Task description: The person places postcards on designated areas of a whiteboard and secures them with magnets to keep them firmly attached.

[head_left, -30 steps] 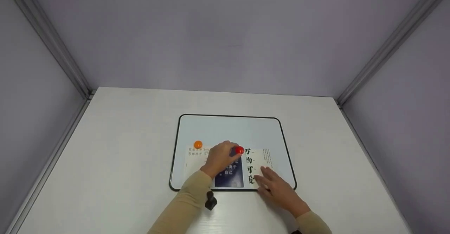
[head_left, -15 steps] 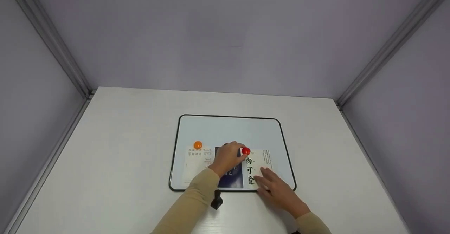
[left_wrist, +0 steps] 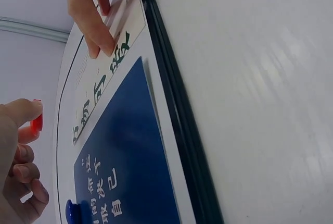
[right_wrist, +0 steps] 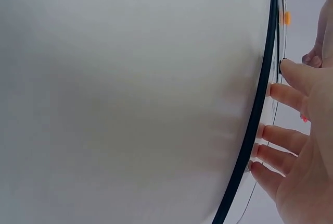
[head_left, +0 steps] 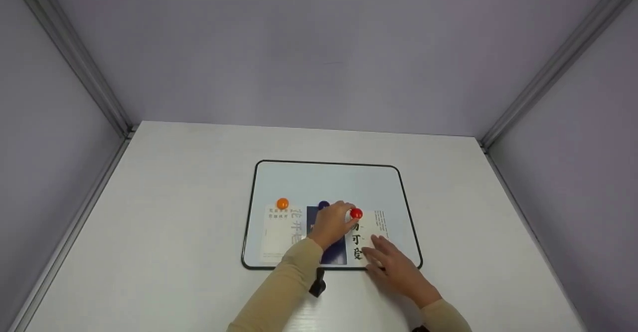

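Note:
My left hand [head_left: 331,225] pinches a red round magnet [head_left: 356,213] between thumb and index finger, over the upper part of a cream card [head_left: 380,225] with black lettering. In the left wrist view the red magnet [left_wrist: 36,117] is partly covered by the fingertips. My right hand [head_left: 396,269] rests spread fingers on that card's lower part. A dark blue magnet [left_wrist: 73,212] sits at the top edge of a blue card [left_wrist: 127,146] in the middle. At the left, an orange magnet [head_left: 282,203] sits at the top of a pale card [head_left: 276,240].
All three cards lie side by side on a whiteboard [head_left: 319,180] with a black frame. The board lies on a white table [head_left: 189,187], with grey-purple walls [head_left: 319,63] around it. A black device [head_left: 317,284] is strapped at the left wrist.
My left hand has moved right with the red magnet, from over the blue card to over the cream card, uncovering the dark blue magnet. The right hand has stayed in place.

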`<state>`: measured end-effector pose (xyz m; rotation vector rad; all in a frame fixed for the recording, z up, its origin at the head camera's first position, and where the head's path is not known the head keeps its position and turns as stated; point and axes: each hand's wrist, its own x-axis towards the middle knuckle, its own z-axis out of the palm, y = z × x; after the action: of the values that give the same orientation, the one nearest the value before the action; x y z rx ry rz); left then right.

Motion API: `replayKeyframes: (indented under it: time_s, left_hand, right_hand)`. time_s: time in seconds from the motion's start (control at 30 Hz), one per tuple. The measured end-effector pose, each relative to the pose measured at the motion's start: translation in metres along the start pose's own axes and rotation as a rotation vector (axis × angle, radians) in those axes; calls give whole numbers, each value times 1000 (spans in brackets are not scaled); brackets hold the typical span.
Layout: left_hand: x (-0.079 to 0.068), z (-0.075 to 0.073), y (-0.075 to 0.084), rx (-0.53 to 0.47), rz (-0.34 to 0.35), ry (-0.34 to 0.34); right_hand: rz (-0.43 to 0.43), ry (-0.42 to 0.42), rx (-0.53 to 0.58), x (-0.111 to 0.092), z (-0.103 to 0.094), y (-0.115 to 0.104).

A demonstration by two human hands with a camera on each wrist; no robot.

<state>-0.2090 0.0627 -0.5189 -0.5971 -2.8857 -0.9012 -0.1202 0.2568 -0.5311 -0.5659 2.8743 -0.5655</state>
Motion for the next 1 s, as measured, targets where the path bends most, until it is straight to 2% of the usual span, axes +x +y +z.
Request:
replayKeyframes:
  time_s: [0.27, 0.53, 0.83, 1.0]
  left_hand:
    - [3, 7, 2, 35, -14, -3]
    - [8, 13, 3, 104, 34, 25]
    - [10, 23, 1, 81, -23, 6]
    - [11, 22, 3, 84, -39, 12]
  right_hand:
    - [5, -1, 5, -2, 1, -1]
    - [-6, 12, -7, -3, 2, -2]
    - [3, -23, 7, -3, 5, -5]
    - [9, -23, 21, -3, 3, -4]
